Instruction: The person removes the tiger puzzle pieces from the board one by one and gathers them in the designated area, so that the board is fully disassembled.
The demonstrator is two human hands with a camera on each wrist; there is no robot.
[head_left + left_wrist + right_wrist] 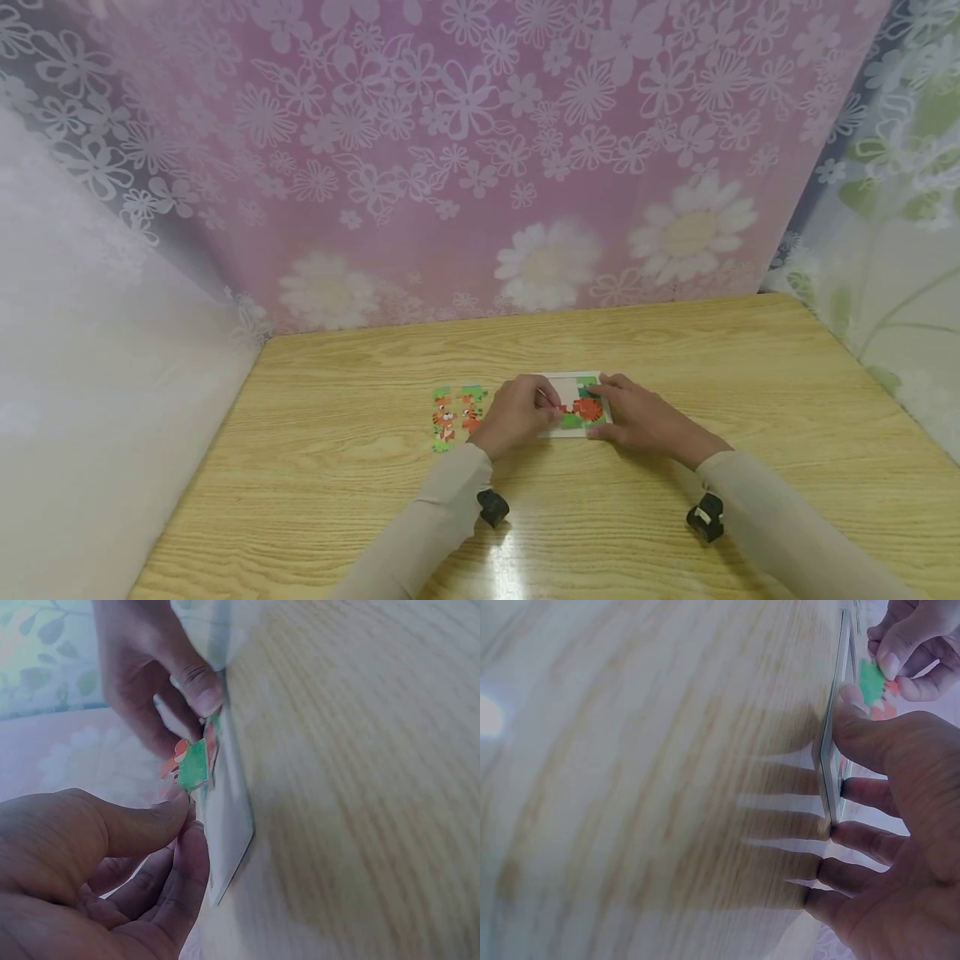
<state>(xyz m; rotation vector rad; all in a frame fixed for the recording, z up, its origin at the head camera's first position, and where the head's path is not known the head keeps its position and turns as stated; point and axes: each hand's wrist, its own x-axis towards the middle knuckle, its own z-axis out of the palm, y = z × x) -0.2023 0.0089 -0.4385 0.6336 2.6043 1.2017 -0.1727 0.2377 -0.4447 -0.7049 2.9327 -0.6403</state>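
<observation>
My left hand [521, 408] pinches a jigsaw piece [193, 766], green with orange, between thumb and fingers. It is tilted close over the white-edged puzzle tray [562, 432]. Several joined pieces [591, 409], orange-striped and green, lie in the tray's right part. Against the tray's right end rests my right hand [645, 421], its thumb at the near edge and its spread fingers at the right side and far corner. In the right wrist view those fingers [866, 841] are nearly straight. My left hand hides part of the tray's left side.
Loose puzzle pieces [444, 417] with a tiger picture lie left of the tray, partly behind my left hand. The wooden table [337, 500] meets a pink flowered cloth [450, 208] at the back. Pale cloth hangs on both sides.
</observation>
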